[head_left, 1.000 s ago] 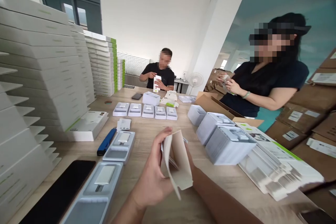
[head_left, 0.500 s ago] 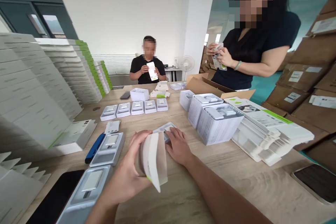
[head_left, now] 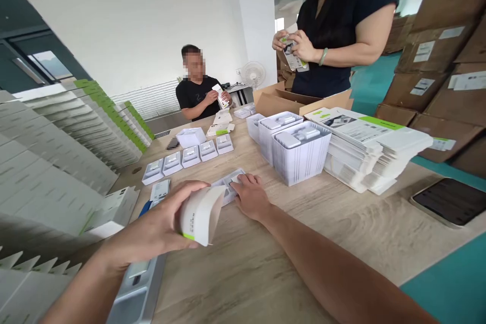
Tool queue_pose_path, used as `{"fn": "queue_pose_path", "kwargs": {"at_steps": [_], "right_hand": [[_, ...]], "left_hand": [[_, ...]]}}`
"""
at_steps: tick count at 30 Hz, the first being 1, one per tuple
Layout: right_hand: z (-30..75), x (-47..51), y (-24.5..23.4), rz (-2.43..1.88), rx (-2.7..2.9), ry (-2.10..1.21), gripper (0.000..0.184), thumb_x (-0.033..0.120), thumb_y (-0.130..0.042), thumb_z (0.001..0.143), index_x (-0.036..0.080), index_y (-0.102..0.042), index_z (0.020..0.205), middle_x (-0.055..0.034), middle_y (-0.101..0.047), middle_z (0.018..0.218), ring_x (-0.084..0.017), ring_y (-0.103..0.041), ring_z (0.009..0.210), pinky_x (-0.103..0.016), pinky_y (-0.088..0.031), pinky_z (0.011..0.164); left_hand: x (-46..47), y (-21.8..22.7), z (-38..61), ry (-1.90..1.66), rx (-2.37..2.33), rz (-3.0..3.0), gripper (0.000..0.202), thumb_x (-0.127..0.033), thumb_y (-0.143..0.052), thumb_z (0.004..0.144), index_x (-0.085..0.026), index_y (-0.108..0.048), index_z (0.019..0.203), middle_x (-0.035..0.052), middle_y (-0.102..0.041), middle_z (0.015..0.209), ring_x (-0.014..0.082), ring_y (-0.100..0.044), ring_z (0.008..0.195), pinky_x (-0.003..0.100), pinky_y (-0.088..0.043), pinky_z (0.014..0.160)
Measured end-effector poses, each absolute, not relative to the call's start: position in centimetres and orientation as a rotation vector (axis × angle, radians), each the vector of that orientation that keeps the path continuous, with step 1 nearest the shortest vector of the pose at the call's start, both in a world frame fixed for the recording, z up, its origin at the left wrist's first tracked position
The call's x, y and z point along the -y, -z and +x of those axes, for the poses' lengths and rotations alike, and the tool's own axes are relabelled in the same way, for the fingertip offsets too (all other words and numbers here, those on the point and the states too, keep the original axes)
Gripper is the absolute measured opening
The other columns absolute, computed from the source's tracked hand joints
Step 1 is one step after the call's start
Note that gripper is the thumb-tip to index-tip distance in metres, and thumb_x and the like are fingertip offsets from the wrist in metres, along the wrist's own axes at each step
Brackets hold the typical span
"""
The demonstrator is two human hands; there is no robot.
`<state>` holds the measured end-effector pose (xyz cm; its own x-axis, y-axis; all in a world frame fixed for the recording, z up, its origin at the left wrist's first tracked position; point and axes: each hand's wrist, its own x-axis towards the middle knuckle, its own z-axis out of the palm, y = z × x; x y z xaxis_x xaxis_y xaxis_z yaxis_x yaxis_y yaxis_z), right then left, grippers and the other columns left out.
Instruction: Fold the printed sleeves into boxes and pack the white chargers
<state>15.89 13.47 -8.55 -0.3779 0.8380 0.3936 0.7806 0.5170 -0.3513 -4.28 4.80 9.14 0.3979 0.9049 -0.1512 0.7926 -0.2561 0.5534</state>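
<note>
So my left hand [head_left: 159,218] has a pretty firm grip on a curved white card sleeve [head_left: 200,215] with a green edge, fingers wrapped over the top and thumb side hidden behind it, holding the thing up just above the bench [head_left: 304,248]. My right hand [head_left: 250,196] isn't gripping anything, it's lying open and flat-ish with the fingertips [head_left: 237,187] down on a shallow white plastic tray [head_left: 228,186] that sits on the bench just beside the sleeve. Under my left forearm there's a bigger grey-and-white tray [head_left: 138,288], and just past the sleeve are a couple of small printed cards [head_left: 160,190]. Farther up, five trays [head_left: 186,158] sit in a loose row, and to the right are tall stacks of white trays [head_left: 301,154] next to piles of printed green-striped cards [head_left: 355,136], with a phone [head_left: 450,201] lying face up near the bench edge. Behind those is an open cardboard box [head_left: 299,100]. A co-worker [head_left: 341,25] stands across the bench with a small package [head_left: 293,55] in both hands, another person [head_left: 195,83] sits at the far end holding a white box [head_left: 220,96], and flat white boxes [head_left: 72,136] are stacked high on the left, brown cartons [head_left: 433,61] on the right.
</note>
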Motion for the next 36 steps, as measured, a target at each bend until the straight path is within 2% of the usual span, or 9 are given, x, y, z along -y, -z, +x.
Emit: {"fn": "queue_pose_path", "kwargs": {"at_steps": [5, 9, 11, 15, 19, 21, 24, 26, 36], "right_hand": [[17.1, -13.4, 8.1, -1.29, 2.238, -0.157, 0.047, 0.034, -0.059, 0.087, 0.022, -0.055, 0.133, -0.0119, -0.055, 0.133, -0.029, -0.043, 0.123, -0.045, -0.03, 0.105], [18.0, -14.7, 8.1, -1.263, 2.291, -0.288, 0.073, 0.04, -0.067, 0.08, 0.022, -0.041, 0.145, -0.0124, -0.03, 0.157, -0.032, -0.021, 0.143, -0.048, -0.023, 0.111], [18.0, -15.4, 8.2, -1.277, 2.318, -0.403, 0.076, 0.04, -0.068, 0.078, 0.021, -0.04, 0.146, -0.0139, -0.025, 0.16, -0.034, -0.016, 0.146, -0.052, -0.022, 0.111], [17.6, -15.7, 8.0, -1.234, 2.329, -0.501, 0.059, 0.038, -0.071, 0.075, 0.019, -0.054, 0.129, -0.0161, -0.042, 0.148, -0.035, -0.031, 0.138, -0.05, -0.029, 0.107], [17.9, -15.0, 7.2, -1.162, 2.337, -0.576, 0.054, 0.034, -0.079, 0.064, 0.019, -0.06, 0.112, -0.0118, -0.061, 0.118, -0.032, -0.049, 0.117, -0.041, -0.039, 0.097], [18.3, -14.6, 7.0, -1.154, 2.311, -0.611, 0.052, 0.029, -0.079, 0.061, 0.018, -0.06, 0.108, -0.0109, -0.062, 0.111, -0.03, -0.052, 0.109, -0.037, -0.043, 0.089], [18.6, -13.9, 6.8, -1.164, 2.211, -0.649, 0.05, 0.028, -0.077, 0.065, 0.018, -0.057, 0.109, -0.0104, -0.06, 0.11, -0.027, -0.054, 0.103, -0.035, -0.045, 0.083], [18.6, -13.3, 6.6, -1.146, 2.149, -0.662, 0.052, 0.029, -0.077, 0.066, 0.019, -0.054, 0.111, -0.0091, -0.059, 0.111, -0.026, -0.053, 0.103, -0.034, -0.045, 0.083], [18.1, -11.0, 4.4, -0.941, 2.096, -0.603, 0.056, 0.019, -0.082, 0.063, 0.02, -0.055, 0.112, -0.0085, -0.057, 0.114, -0.026, -0.048, 0.113, -0.037, -0.044, 0.093]], "left_hand": [[-4.7, -8.6, -6.2, -0.279, -1.491, 2.018, 0.089, -0.027, -0.078, 0.069, -0.038, -0.029, 0.142, 0.0042, -0.035, 0.151, 0.0313, -0.042, 0.136, 0.05, -0.037, 0.111], [-4.0, -8.3, -7.3, -0.306, -1.45, 1.924, 0.089, -0.027, -0.078, 0.07, -0.039, -0.027, 0.143, 0.0037, -0.032, 0.155, 0.0282, -0.038, 0.139, 0.048, -0.035, 0.113], [-3.7, -8.4, -7.8, -0.326, -1.442, 1.891, 0.09, -0.028, -0.079, 0.069, -0.037, -0.028, 0.144, 0.0047, -0.032, 0.156, 0.0283, -0.036, 0.141, 0.049, -0.031, 0.116], [-3.1, -9.2, -8.6, -0.322, -1.425, 1.865, 0.092, -0.034, -0.079, 0.068, -0.032, -0.028, 0.145, 0.0064, -0.027, 0.159, 0.03, -0.031, 0.144, 0.05, -0.026, 0.118], [-3.4, -9.7, -9.1, -0.146, -1.558, 1.908, 0.097, -0.038, -0.078, 0.066, -0.033, -0.024, 0.147, 0.0056, -0.032, 0.156, 0.0315, -0.035, 0.141, 0.045, -0.034, 0.114], [-4.0, -9.3, -9.1, 0.023, -1.781, 1.981, 0.097, -0.039, -0.077, 0.064, -0.031, -0.027, 0.147, 0.0072, -0.038, 0.153, 0.0333, -0.038, 0.138, 0.045, -0.036, 0.112], [-5.2, -8.1, -8.8, 0.186, -2.057, 2.1, 0.094, -0.04, -0.076, 0.058, -0.022, -0.038, 0.142, 0.0135, -0.044, 0.147, 0.0382, -0.033, 0.139, 0.054, -0.02, 0.117], [-5.9, -7.1, -8.7, 0.197, -2.1, 2.132, 0.092, -0.038, -0.076, 0.055, -0.018, -0.043, 0.139, 0.0161, -0.049, 0.141, 0.0403, -0.032, 0.138, 0.056, -0.012, 0.117], [-7.4, -6.8, -5.9, 0.094, -1.965, 2.209, 0.094, -0.039, -0.077, 0.052, -0.018, -0.047, 0.138, 0.0139, -0.054, 0.136, 0.0378, -0.037, 0.136, 0.054, -0.006, 0.118]]}}
